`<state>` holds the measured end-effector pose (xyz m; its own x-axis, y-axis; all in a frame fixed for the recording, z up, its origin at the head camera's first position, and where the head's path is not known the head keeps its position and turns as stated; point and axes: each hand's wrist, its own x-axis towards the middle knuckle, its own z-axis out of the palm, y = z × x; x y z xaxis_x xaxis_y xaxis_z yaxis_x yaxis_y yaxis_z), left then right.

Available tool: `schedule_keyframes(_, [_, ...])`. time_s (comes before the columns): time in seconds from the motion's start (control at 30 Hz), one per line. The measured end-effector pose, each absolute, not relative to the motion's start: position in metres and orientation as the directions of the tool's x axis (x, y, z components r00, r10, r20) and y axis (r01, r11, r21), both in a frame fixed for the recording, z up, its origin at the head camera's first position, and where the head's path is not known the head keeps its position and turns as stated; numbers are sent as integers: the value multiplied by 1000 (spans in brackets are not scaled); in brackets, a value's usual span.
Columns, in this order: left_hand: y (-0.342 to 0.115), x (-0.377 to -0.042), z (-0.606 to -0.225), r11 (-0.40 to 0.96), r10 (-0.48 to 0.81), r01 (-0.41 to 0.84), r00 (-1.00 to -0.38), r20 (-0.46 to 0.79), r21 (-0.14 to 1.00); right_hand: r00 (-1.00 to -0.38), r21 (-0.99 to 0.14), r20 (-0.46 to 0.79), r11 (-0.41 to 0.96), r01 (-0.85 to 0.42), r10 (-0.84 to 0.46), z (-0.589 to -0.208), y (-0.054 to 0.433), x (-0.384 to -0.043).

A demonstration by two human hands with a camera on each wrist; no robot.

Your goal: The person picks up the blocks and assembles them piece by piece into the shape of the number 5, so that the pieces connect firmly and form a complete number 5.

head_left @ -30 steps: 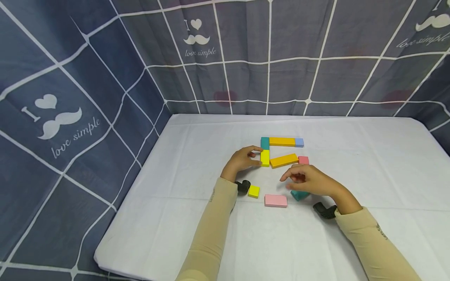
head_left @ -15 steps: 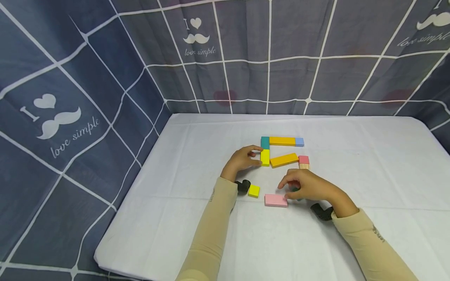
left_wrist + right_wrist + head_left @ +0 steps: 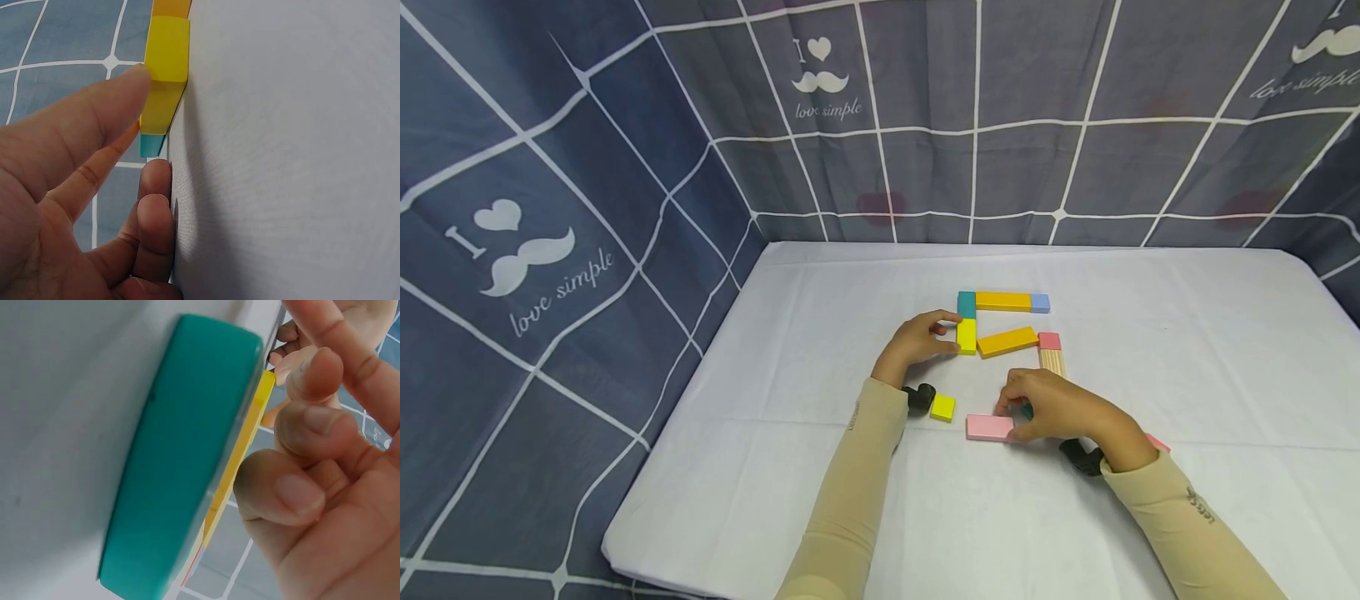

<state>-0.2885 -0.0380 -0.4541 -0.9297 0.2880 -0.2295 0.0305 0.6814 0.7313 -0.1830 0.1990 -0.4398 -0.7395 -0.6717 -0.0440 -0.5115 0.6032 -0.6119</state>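
My left hand (image 3: 917, 339) reaches to the yellow block (image 3: 966, 337), thumb and index finger on its left side. In the left wrist view, the thumb lies along the same yellow block (image 3: 165, 56), with the other fingers loosely bent. This block lines up end to end with a teal block (image 3: 966, 305). My right hand (image 3: 1060, 404) is low over the table at a pink block (image 3: 988, 427), thumb and index finger apart around its right end. Under that hand lies a second teal block (image 3: 187, 450), mostly hidden in the head view.
An orange block (image 3: 1003, 301) and a light blue block (image 3: 1040, 303) form the top row. Another orange block (image 3: 1007, 342) sits slanted beside the red block (image 3: 1049, 341) and a striped wooden block (image 3: 1052, 362). A small yellow block (image 3: 942, 407) lies near the left wrist camera (image 3: 921, 400).
My right hand has moved down and toward me, its thumb and index finger coming to the pink block's right end. The striped wooden block has come into view. My left hand stays put.
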Motion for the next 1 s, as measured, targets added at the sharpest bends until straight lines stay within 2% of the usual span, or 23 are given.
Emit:
schedule_keyframes(0.4, [-37,-289,-455,684,292,32,-928,-233,728,-776,-609,-54,637,-473,-628,-437,206,-184])
schedule_keyframes(1.0, [-36,-289,-455,691,279,17,-929,-244,722,-793,-610,-45,645,-460,-608,-441,212,-187])
